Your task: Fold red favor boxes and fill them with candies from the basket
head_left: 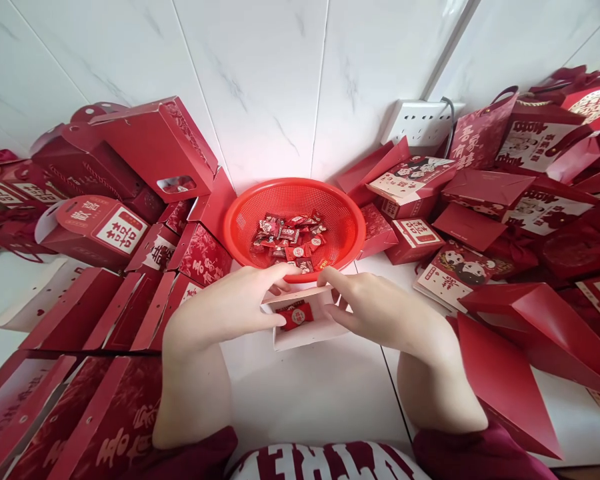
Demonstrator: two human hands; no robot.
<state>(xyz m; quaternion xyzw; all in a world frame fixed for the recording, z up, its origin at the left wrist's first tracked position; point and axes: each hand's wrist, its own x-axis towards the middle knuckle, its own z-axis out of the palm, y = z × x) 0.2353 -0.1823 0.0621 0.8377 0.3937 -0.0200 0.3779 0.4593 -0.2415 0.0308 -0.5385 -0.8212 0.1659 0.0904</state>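
Note:
A small gift box [293, 340] with pale inner walls stands with its top towards me, in front of the red basket. Inside it lie red candy packets [299, 316]. My left hand [237, 300] is curled at the box's left side, its thumb by the opening and its fingers behind the raised flap [300, 294]. On the right, my right hand [367, 301] pinches the flap's corner, with its thumb along the box's right wall. The far fingertips of both hands are partly hidden by the flap.
A red plastic basket [237, 230] holds several wrapped candies [290, 237]. Upright red boxes [145, 307] fill the left side. Gift boxes [415, 240] and folded red cartons [505, 387] crowd the right. A white power strip [420, 123] leans against the tiled wall [265, 80].

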